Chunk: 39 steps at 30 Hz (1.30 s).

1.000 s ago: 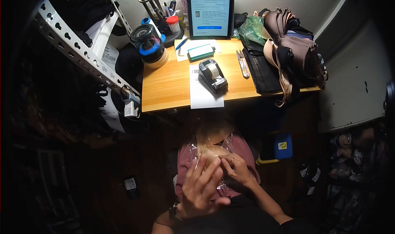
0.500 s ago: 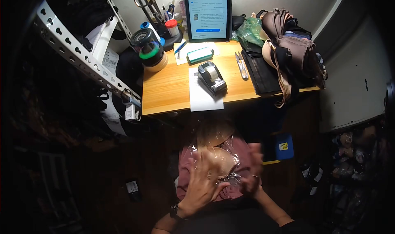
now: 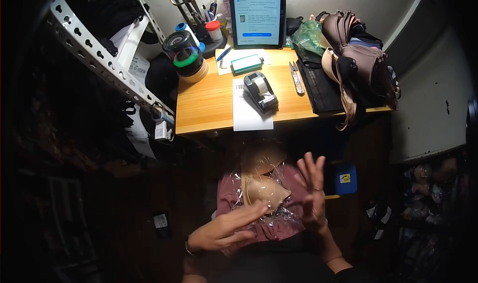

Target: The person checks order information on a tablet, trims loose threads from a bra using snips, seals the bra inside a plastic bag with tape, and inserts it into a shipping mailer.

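A beige bra [image 3: 264, 191] in a clear plastic bag [image 3: 284, 216] lies across my lap, over pink clothing [image 3: 229, 188]. My left hand [image 3: 231, 226] hovers at the near left of the bag with its fingers stretched out; whether it touches the plastic I cannot tell. To the right of the bra my right hand [image 3: 313, 191] is raised, its fingers spread and a little blurred, and nothing is in it.
On the wooden table [image 3: 199, 109] are a tape dispenser [image 3: 261, 91] on a white paper [image 3: 253, 121], thread snips [image 3: 297, 79], a tablet [image 3: 257, 16] and a pile of bras [image 3: 358, 59]. A metal shelf [image 3: 94, 49] stands left, and a blue box [image 3: 345, 179] is below.
My left hand has drawn back off the bra toward my body and turned sideways. My right hand has lifted and its fingers have spread. The view has shifted slightly.
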{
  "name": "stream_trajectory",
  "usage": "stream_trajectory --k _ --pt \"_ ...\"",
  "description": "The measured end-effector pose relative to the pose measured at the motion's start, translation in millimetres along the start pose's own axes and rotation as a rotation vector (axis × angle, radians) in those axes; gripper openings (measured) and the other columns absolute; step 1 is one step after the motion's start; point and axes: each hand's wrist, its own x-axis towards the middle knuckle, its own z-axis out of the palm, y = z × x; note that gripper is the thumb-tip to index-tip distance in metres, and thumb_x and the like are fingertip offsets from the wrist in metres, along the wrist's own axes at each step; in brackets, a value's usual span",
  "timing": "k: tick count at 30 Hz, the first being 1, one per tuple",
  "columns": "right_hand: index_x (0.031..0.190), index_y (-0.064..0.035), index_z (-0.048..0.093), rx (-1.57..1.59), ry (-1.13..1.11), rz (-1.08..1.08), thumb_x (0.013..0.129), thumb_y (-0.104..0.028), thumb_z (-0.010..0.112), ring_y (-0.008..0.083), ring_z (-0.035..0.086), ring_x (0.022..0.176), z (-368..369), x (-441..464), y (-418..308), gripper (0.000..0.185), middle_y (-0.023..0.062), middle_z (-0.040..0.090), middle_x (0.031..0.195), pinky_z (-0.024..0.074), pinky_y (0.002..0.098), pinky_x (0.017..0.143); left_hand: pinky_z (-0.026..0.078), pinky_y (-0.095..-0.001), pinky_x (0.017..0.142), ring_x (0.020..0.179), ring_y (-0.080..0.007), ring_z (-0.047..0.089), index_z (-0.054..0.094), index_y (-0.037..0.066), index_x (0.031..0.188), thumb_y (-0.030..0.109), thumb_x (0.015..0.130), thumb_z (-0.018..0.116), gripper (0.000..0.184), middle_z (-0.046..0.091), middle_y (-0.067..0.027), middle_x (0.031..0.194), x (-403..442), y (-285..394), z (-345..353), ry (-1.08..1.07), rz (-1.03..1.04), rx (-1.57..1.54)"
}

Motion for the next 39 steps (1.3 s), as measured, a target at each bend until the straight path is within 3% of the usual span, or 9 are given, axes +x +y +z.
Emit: stream_trajectory --k 2,5,8,15,18,23,30,33,39 --pt "0.143 -0.0015 -0.003 -0.111 0.006 -0.180 0.088 -0.056 0.041 0.0384 0.023 0.133 -3 -5 3 0.089 0.0247 0.012 0.147 0.0270 0.0453 0.104 0.025 -0.0535 0.105 0.133 -0.0364 0.027 0.022 0.006 0.141 0.057 0.091 0.030 0.072 0.024 -0.0238 0.143 0 5 9 0.313 0.452 -1.315" --pt "0.144 -0.0055 0.008 -0.523 -0.099 -0.615 0.087 -0.057 0.044 0.0387 0.020 0.134 -6 -5 5 0.085 0.0239 0.017 0.146 0.0169 0.0490 0.109 0.020 -0.0482 0.110 0.135 -0.0325 0.023 0.024 0.010 0.141 0.056 0.093 0.021 0.067 0.030 -0.0176 0.143 8 -10 10 0.742 0.469 -1.860" --pt "0.135 -0.0023 0.034 -1.090 -0.612 -0.141 0.090 -0.039 0.049 0.0357 0.025 0.133 7 -2 6 0.059 0.0212 0.033 0.139 0.0224 0.0467 0.108 0.021 -0.0457 0.110 0.134 -0.0292 0.026 0.033 0.003 0.136 0.042 0.096 0.030 0.056 0.031 -0.0154 0.143 16 -39 23 0.653 0.181 -2.541" --pt "0.138 -0.0055 0.028 -0.477 -0.740 0.279 0.094 -0.036 0.045 0.0344 0.052 0.112 -14 -8 26 0.057 0.0203 0.051 0.124 0.0444 0.0413 0.091 0.022 -0.0460 0.109 0.131 -0.0314 0.031 0.037 -0.006 0.131 0.030 0.094 0.035 0.052 0.035 -0.0215 0.139 35 2 40 0.921 -0.202 -0.992" --pt "0.142 -0.0078 0.014 0.339 -0.281 0.496 0.095 -0.036 0.041 0.0289 0.059 0.103 -14 -3 18 0.061 0.0204 0.054 0.119 0.0507 0.0368 0.081 0.013 -0.0529 0.109 0.134 -0.0335 0.025 0.032 0.009 0.139 0.031 0.088 0.053 0.059 0.034 -0.0175 0.141 19 4 30 0.575 0.189 0.724" --pt "0.127 -0.0044 0.035 1.227 0.366 0.804 0.095 -0.028 0.036 0.0325 0.056 0.105 -32 -15 78 0.040 0.0251 0.052 0.119 0.0478 0.0405 0.089 0.008 -0.0577 0.108 0.138 -0.0337 0.012 0.030 0.010 0.140 0.019 0.078 0.054 0.067 0.017 -0.0154 0.149 -4 -27 46 -0.229 -0.011 1.042" --pt "0.112 0.0003 0.050 1.290 0.547 0.891 0.092 -0.021 0.041 0.0281 0.059 0.095 -41 -51 123 0.031 0.0190 0.058 0.109 0.0501 0.0369 0.081 0.007 -0.0584 0.107 0.138 -0.0373 0.004 0.015 0.004 0.143 0.016 0.082 0.054 0.074 0.007 -0.0234 0.148 44 -64 23 -0.034 -0.378 0.851" --pt "0.118 -0.0035 0.043 0.759 0.622 0.745 0.091 -0.016 0.044 0.0205 0.058 0.083 -30 -45 105 0.030 0.0126 0.059 0.095 0.0494 0.0301 0.073 0.009 -0.0485 0.110 0.138 -0.0372 0.001 -0.007 0.005 0.143 0.017 0.090 0.050 0.079 -0.003 -0.0219 0.149 54 -80 28 0.723 -0.324 0.147" --pt "0.131 -0.0038 0.023 -0.340 0.462 0.044 0.094 -0.009 0.040 0.0111 0.054 0.068 -33 -45 94 0.041 0.0086 0.053 0.090 0.0440 0.0203 0.063 0.046 -0.0341 0.084 0.100 -0.0256 0.056 0.018 0.005 0.138 0.020 0.096 0.041 0.050 0.050 -0.0161 0.117 28 -76 28 1.330 -0.295 -1.090"
